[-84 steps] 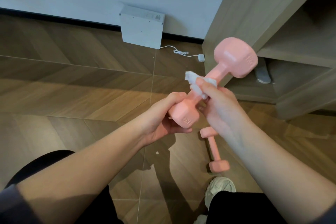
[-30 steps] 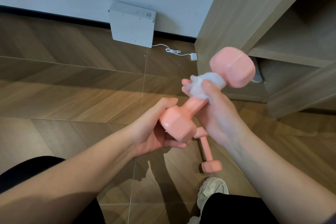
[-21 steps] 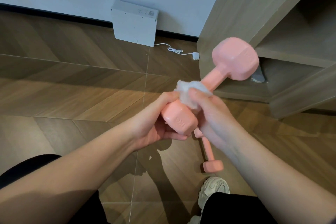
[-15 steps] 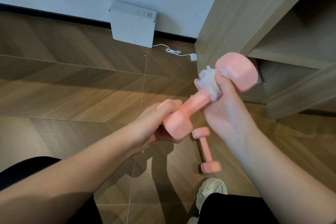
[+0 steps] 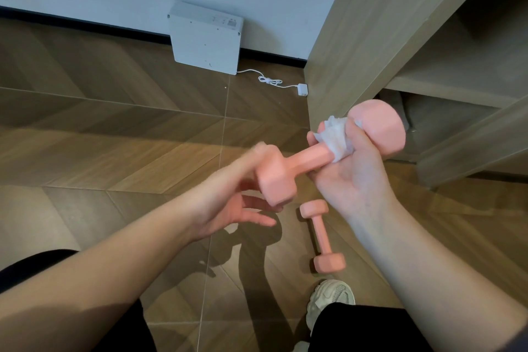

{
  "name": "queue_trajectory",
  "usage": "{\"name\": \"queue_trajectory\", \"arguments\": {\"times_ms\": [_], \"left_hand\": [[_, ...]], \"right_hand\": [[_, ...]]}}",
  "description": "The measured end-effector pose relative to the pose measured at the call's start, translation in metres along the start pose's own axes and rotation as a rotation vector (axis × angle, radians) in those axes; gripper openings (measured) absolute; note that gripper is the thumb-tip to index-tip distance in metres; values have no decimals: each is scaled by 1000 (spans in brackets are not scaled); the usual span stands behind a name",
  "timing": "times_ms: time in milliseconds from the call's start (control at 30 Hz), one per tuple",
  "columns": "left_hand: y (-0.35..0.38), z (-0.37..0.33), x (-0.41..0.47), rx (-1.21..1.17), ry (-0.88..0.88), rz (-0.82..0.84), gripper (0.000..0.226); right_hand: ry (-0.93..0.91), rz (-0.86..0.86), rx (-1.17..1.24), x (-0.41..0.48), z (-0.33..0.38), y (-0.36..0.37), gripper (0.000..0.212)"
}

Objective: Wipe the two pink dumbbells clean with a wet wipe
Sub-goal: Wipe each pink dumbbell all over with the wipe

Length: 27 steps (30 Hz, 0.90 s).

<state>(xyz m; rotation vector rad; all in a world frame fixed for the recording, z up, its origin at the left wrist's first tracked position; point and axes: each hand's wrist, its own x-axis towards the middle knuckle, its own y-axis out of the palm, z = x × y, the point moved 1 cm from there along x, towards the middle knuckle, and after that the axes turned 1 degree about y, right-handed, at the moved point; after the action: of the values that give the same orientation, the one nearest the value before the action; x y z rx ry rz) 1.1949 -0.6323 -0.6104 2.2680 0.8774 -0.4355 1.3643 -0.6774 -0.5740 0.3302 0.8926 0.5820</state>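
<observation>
Above the brown wooden floor (image 5: pixel 114 137), the right hand (image 5: pixel 354 180) squeezes a crumpled white wet wipe (image 5: pixel 335 137) round the handle of a pink dumbbell with blocky ends (image 5: pixel 303 158). The left hand (image 5: pixel 225 206) is loose and spread by its near end. A second small pink dumbbell (image 5: pixel 323 234) lies on the floor near the shoe — probably waiting its turn.

head-worn view, close, forward and down

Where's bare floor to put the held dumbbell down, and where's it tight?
Free: the wide wood floor between the white box and the left hand. Also the strip between the cable and the held dumbbell. Crowded: around the floor dumbbell, shoe and shelf unit.
</observation>
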Motion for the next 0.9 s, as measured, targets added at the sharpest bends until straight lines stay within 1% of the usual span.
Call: {"name": "queue_trajectory", "arguments": {"times_ms": [67,133,200,300,400,467,567,600,667,733,767,833,900], "left_hand": [[3,2,1,4,50,-9,59],[6,0,3,22,127,-43,62],[8,-5,3,56,177,-54,64],[11,-7,2,125,194,-44,65],[14,-2,-1,126,165,-46,65],[14,-1,-1,121,122,-29,62],[11,-1,-2,64,64,31,56],[11,-2,-2,26,50,47,56],[10,-2,-4,-48,22,70,55],[11,-2,-5,-73,-6,101,58],[12,-1,-5,-78,-18,114,61],[16,0,-4,-90,-48,122,67],[20,3,-5,-107,-94,132,75]], "right_hand": [[-14,26,-58,-1,-2,0,39],[-49,47,-193,-2,-8,-1,36],[-45,75,-343,-5,-23,-4,30],[-3,59,-443,-9,-44,-10,16],[9,38,-474,-9,-46,-13,13],[16,63,-470,-8,-44,-16,13],[1,108,-468,-5,-29,-15,22],[-31,118,-431,-3,-19,-13,19],[-102,104,-258,3,0,-6,10],[-111,97,-109,5,12,-2,9],[-111,116,-77,5,13,-1,7],[-127,149,-105,4,7,-3,5],[-117,173,-204,1,-5,-5,12]]}}
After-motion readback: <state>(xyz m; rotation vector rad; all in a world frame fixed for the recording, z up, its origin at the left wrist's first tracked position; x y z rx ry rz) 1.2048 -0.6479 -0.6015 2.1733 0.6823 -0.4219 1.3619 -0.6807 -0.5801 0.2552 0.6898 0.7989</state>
